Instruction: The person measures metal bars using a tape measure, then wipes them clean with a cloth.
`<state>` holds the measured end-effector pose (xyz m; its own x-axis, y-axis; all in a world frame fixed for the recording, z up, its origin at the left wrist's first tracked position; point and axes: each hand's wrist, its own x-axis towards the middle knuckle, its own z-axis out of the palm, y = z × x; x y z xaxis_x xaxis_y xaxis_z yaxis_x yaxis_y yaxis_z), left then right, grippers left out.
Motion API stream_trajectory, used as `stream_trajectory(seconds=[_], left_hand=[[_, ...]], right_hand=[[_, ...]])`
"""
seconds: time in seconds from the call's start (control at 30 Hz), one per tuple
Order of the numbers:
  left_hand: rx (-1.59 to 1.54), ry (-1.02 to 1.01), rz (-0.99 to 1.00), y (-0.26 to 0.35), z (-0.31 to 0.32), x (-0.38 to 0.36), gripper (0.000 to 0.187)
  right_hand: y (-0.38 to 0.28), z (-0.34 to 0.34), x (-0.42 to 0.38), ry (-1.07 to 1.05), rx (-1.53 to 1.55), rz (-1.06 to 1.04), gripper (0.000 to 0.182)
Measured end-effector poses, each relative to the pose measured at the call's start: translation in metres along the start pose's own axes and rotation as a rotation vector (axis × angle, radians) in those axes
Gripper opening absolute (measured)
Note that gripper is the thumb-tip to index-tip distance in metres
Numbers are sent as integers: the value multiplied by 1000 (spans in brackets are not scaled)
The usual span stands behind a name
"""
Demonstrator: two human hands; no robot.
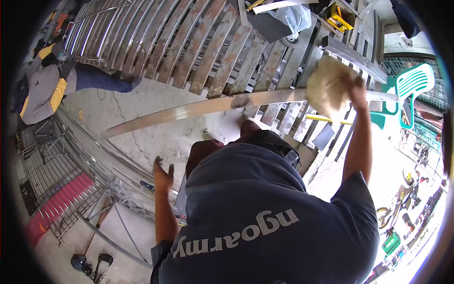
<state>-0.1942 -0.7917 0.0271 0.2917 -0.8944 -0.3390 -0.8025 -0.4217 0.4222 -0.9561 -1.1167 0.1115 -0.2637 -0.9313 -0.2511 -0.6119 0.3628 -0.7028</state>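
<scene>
A tan cloth [329, 86], smeared by motion, is gripped in my right hand [358, 90]. It covers part of a long metal bar [189, 110] that runs across in front of me. The bar's surface is shiny, and its right end reaches toward a green plastic chair. Down at my left side, my left hand [164, 179] is off the bar, with thumb and fingers apart and nothing in it. Under the bar's right half lies a rack of stained metal slats [208, 66].
Another person [49, 92] bends over at the far left. A green chair [414, 87] stands at the right. A yellow toolbox [339, 18] and a clear plastic bag [294, 20] sit at the back. Long metal profiles [97, 158] lie along the floor at left.
</scene>
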Motion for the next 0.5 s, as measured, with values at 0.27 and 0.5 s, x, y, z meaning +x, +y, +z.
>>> stream_trajectory(seconds=[0.27,0.5], left_hand=[[254,493,-92,-151,-128,166,100],[-589,168,-674,-260,-217,287,95]], right_hand=[[8,129,-52,286,-493,-393,83],[-32,245,-69,641,-646,-113,62]])
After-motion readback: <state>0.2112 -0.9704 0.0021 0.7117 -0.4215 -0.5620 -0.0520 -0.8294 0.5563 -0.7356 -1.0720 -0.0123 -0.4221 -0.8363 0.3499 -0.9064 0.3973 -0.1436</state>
